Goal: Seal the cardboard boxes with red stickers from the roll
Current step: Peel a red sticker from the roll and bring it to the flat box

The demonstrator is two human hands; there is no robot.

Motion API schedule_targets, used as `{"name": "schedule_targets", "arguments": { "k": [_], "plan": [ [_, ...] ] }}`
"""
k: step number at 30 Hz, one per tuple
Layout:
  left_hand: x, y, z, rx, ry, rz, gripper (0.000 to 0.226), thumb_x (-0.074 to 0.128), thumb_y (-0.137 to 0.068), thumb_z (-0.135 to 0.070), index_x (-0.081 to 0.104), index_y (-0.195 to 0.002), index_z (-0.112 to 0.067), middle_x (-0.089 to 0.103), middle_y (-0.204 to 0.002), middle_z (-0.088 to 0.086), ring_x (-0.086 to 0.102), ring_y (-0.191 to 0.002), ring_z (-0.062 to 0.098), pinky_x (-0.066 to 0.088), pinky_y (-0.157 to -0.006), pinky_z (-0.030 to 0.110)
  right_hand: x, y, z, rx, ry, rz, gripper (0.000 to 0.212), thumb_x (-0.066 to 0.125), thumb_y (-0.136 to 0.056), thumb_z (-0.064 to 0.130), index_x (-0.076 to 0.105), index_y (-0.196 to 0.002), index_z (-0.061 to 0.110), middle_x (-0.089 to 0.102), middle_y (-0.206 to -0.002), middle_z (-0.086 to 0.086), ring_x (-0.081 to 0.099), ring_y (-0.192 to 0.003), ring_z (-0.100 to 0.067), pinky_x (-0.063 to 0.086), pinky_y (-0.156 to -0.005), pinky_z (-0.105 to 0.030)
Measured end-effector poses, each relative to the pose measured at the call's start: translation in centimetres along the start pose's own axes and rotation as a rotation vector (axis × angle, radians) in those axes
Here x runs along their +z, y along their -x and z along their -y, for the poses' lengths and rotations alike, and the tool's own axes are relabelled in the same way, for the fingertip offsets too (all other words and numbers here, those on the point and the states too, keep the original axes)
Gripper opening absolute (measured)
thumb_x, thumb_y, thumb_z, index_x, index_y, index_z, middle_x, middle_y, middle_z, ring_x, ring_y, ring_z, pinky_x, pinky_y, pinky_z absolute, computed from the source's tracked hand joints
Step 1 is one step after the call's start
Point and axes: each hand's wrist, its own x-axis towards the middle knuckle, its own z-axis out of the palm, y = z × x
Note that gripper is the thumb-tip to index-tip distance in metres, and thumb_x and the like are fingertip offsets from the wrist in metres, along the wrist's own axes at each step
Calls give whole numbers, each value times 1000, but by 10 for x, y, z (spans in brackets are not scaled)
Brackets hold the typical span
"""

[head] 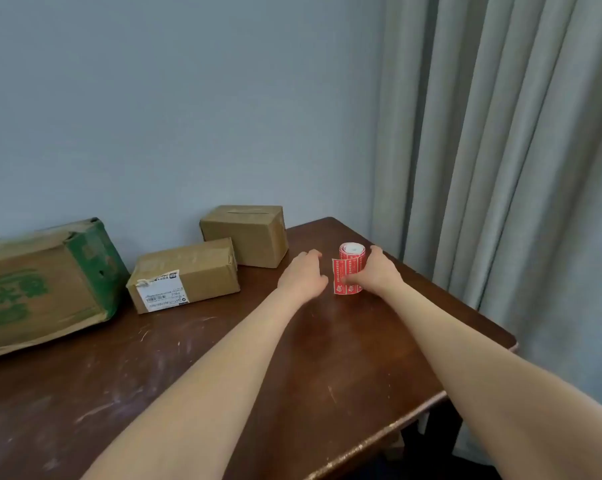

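Firstly, far left: a large cardboard box (39, 285) with green print lies on its side on the wooden table (223, 358), against the wall.
Left of centre: a labelled box (188, 271) with a white shipping label on its near end lies just beside the large one.
Centre, far: a small box (247, 233) stands just behind the labelled box, with a strip of tape along its top seam. I see no red sticker on any of the three.
Left hand (304, 275): it hovers just left of the roll with its fingers loosely curled and holds nothing. Whether a fingertip touches the loose end I cannot tell.
Sticker roll (351, 268): it stands upright on the table between the two hands, right of the boxes and well apart from the large one. Its loose end juts out to the left.
Right hand (379, 271): it grips the roll from the right, thumb across the near face and fingers wrapped behind.
Far right: a grey curtain (517, 168) hangs beyond the table edge.
Step in hand: probably freeing the first sticker.
How to do it well: keep the right hand firm so the roll cannot turn or tip, and pinch the loose end with the left thumb and forefinger. Peel slowly along the backing so the sticker lifts whole and does not curl onto itself. Carry it flat to the nearest box seam.
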Motion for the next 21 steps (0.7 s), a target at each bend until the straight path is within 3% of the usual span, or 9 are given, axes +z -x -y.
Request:
{"name": "schedule_targets", "arguments": {
  "k": [5,12,17,21],
  "plan": [
    [9,-11,-1,-44,168,27,53,58,-91,-19,41,-141,-14,52,-139,8,52,-124,22,45,-100,33,7,-10,-1,-7,-23,45,85,81,-75,28,32,-142,9,51,-137,-11,50,-126,-27,43,-103,-39],
    [10,-20,2,-82,392,-11,44,66,-87,-29,53,-126,-13,64,-121,5,58,-113,19,41,-86,25,15,-14,6,-95,34,8,57,75,-78,33,55,-129,16,64,-119,-6,61,-108,-23,47,-87,-31],
    [9,-23,9,-121,469,-42,43,71,-83,-31,54,-118,-12,64,-113,5,60,-105,18,46,-84,28,18,-11,11,-113,-86,36,47,73,-82,34,59,-122,14,66,-116,-8,62,-108,-24,50,-96,-38],
    [7,-23,16,-167,555,-25,43,71,-83,-32,55,-118,-12,62,-113,4,59,-104,17,47,-86,28,22,-11,12,-79,-177,87,45,73,-82,35,60,-120,14,66,-117,-8,63,-107,-21,50,-95,-36]
  ]
}}
